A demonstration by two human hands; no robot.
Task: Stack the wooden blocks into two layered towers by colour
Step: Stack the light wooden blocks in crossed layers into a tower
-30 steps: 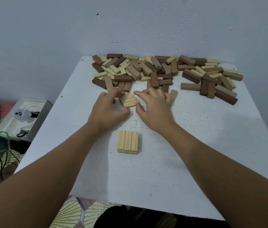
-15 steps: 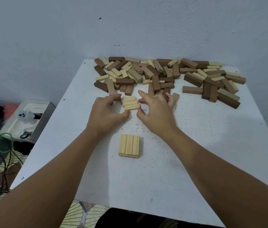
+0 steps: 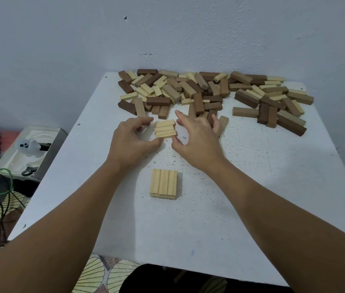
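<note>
risk: pale row [image 3: 165,129] may splay or skew when lifted | cause: left hand [image 3: 132,140] and right hand [image 3: 197,136] only flank it, grip loose, holding nothing | place: beyond started tower [image 3: 163,183], desk centre

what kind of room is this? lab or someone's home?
Likely a home room, not a lab: small white table pushed against a bare painted wall, patterned floor mat, clutter and green cable beside it.

Loose pile of blocks [image 3: 209,92] along table's [image 3: 273,187] far edge; row of four blocks [image 3: 165,129] just before it; small stack [image 3: 164,183] nearer, centre.
</note>
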